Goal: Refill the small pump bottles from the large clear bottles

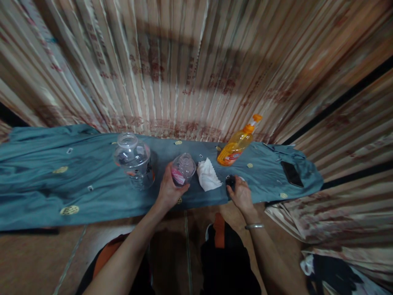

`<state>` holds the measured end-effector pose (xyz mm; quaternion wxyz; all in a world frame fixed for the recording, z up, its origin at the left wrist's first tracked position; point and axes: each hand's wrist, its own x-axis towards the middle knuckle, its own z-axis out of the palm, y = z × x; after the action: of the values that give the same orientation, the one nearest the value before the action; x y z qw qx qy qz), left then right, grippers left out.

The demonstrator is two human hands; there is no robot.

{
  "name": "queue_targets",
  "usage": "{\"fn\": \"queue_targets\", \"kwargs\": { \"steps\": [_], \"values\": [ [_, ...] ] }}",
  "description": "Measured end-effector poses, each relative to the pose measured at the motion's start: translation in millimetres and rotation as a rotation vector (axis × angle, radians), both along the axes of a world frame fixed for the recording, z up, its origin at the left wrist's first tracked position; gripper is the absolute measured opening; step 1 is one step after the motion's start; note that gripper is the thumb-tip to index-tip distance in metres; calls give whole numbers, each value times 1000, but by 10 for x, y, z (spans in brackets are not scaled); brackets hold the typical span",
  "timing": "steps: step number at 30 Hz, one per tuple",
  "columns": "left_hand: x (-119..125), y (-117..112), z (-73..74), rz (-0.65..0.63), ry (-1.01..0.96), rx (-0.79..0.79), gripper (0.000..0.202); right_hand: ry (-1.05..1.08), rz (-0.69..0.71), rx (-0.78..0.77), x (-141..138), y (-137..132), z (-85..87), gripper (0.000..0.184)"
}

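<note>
My left hand (170, 189) is wrapped around a small clear plastic bottle (186, 166) with a pink label, which stands uncapped on the cloth. My right hand (241, 194) is closed on a small dark round object (230, 180) at the cloth's surface; its kind is not clear. Something pale shows just behind those fingers. Between my hands lies a crumpled white tissue (208, 175). To the left stands a larger clear plastic jar (135, 159) with an open neck and dark and orange print.
A pump bottle of orange liquid (236, 146) stands tilted in view behind the tissue. Toward the right end lies a black phone (291, 174). A teal patterned cloth (101, 205) covers the long narrow surface. Pleated curtains (184, 61) hang behind it.
</note>
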<state>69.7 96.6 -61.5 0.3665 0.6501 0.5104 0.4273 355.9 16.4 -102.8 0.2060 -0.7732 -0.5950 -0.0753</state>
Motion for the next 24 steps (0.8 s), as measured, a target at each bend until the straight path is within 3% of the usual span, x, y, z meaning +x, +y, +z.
{"fn": "queue_targets", "kwargs": {
  "steps": [3, 5, 9, 13, 17, 19, 24],
  "values": [
    [-6, 23, -23, 9, -16, 12, 84, -60, 9, 53, -103, 22, 115, 48],
    [-7, 35, -33, 16, -23, 17, 86, -44, 104, 42, -247, 43, 201, 38],
    [-12, 42, -27, 21, -30, 17, 86, 15, 351, -181, -617, 126, 326, 30],
    [-28, 37, -9, 22, -36, 17, 84, -62, 297, -356, -860, 266, 399, 16],
    [-41, 38, 1, 23, -45, 16, 84, -23, 267, -364, -949, 440, 438, 20],
    [-44, 40, 5, 27, -45, 15, 84, 124, 277, -329, -982, 545, 451, 20],
    [-55, 50, 22, 48, -39, 23, 84, 830, 382, -132, -1069, 813, 521, 30]
  ]
}}
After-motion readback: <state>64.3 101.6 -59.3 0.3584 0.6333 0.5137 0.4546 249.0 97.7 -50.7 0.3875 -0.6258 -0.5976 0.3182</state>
